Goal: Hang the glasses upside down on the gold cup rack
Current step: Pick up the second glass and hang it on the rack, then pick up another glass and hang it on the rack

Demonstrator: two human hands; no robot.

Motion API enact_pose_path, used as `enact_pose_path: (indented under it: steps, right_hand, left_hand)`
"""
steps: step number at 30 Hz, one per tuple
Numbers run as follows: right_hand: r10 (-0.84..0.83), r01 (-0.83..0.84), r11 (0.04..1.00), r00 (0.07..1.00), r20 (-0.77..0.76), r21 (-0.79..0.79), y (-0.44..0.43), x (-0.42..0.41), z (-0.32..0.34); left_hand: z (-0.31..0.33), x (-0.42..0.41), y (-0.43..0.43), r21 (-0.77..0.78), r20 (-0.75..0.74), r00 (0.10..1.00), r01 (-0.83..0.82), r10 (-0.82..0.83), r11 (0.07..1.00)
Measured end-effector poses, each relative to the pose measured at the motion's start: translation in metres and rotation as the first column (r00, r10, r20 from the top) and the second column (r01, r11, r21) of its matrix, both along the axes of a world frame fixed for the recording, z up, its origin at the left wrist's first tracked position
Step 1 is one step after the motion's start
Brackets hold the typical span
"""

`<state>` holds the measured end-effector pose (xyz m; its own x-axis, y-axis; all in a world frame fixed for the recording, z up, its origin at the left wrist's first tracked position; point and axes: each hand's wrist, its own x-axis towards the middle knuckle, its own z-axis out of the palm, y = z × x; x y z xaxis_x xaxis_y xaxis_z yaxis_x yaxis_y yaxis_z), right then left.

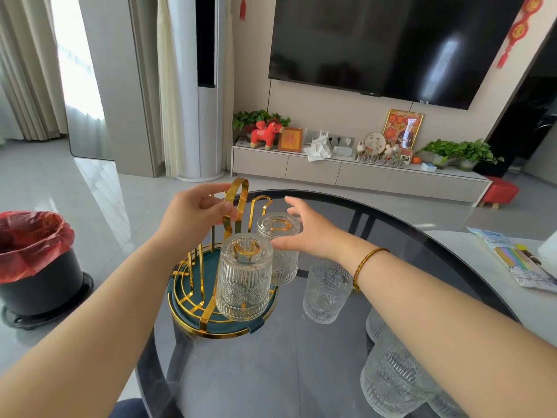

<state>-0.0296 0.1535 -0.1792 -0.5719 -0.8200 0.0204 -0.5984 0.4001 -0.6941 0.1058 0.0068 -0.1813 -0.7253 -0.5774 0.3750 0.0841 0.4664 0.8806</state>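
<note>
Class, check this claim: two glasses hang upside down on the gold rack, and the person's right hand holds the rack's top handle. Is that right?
Not quite. The head view shows the left hand on the top handle of the gold rack; the right hand is open beside the rear hung glass.

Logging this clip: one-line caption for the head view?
Left hand steadies gold rack; open right hand beside second inverted glass.

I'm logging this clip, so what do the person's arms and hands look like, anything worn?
Both forearms are bare, no sleeves or gloves. The right wrist carries a thin braided cord bracelet in orange-brown. The left hand and right hand show no rings or watch.
</note>
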Motion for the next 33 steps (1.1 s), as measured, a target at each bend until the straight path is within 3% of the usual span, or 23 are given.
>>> enact_pose_path:
  steps: [6,9,12,15,19,23,30,33]
  right_hand:
    - [-0.066,0.068,0.997,0.996,-0.063,0.046,0.034,-0.006,0.01]
    - [-0.249,0.244,0.958,0.969,-0.009,-0.149,0.051,0.005,0.007]
    - [-0.429,0.426,0.724,0.894,0.128,-0.543,0.062,0.035,-0.016]
    - [-0.454,0.481,0.52,0.855,0.249,-0.706,0.066,0.082,-0.059]
    - [-0.451,0.55,0.533,0.828,0.334,-0.643,0.063,0.124,-0.117]
    - [-0.611,0.703,0.533,0.705,0.361,-0.471,0.059,0.112,-0.144]
    - [-0.673,0.748,0.579,0.663,0.329,-0.323,0.047,0.059,-0.15]
    - [-0.711,0.743,0.59,0.663,0.234,-0.315,0.045,0.045,-0.15]
  left_hand:
    - [0.001,0.0,0.001,0.013,-0.001,1.0,-0.003,0.003,1.0]
    - [0.002,0.001,0.003,0.011,0.005,1.0,0.004,-0.004,1.0]
    - [0.003,0.002,0.006,0.01,0.019,1.0,0.0,0.0,1.0]
    - [0.003,0.003,0.008,0.015,0.016,1.0,-0.017,0.016,1.0]
    - [0.004,0.003,0.01,0.019,0.009,1.0,-0.03,0.029,0.999]
    - [0.002,0.004,0.008,-0.002,-0.001,1.0,-0.019,0.019,1.0]
    - [0.0,0.001,0.006,0.008,-0.025,1.0,-0.006,0.006,1.0]
    - [-0.001,0.0,0.004,0.013,-0.029,1.0,-0.005,0.006,1.0]
